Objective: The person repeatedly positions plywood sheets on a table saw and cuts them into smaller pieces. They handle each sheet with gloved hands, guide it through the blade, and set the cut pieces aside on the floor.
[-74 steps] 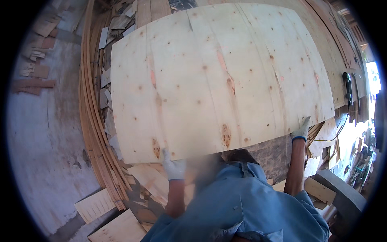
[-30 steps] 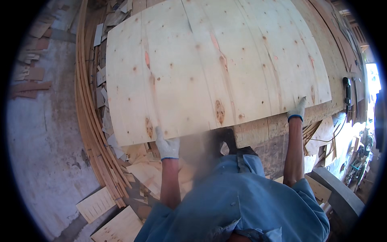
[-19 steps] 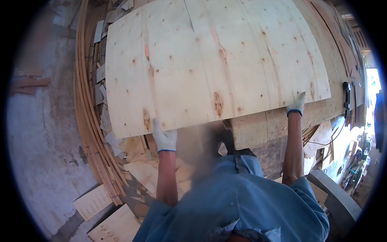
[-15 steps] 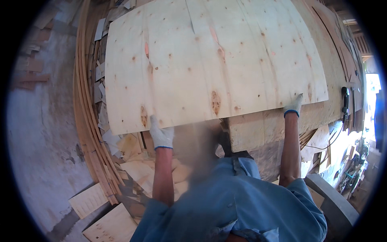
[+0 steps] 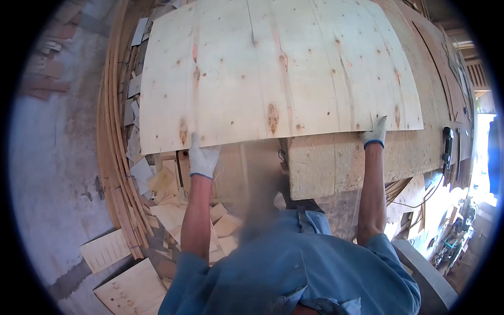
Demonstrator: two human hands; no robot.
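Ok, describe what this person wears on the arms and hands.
Both hands wear white knit work gloves with blue cuff bands: left hand, right hand. The forearms are bare. Blue shirt sleeves reach about the elbows.

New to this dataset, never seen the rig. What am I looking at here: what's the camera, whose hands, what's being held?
No machine here: a person works bare-armed in white gloves. The single picture comes from a fisheye camera on their head, looking down, so straight edges bend. The left hand and right hand each have a grip on the near edge of a large, thin, pale wood veneer sheet with dark knots. It lies over a stack of similar sheets. Bent wood strips and veneer offcuts lie on the grey floor to the left.
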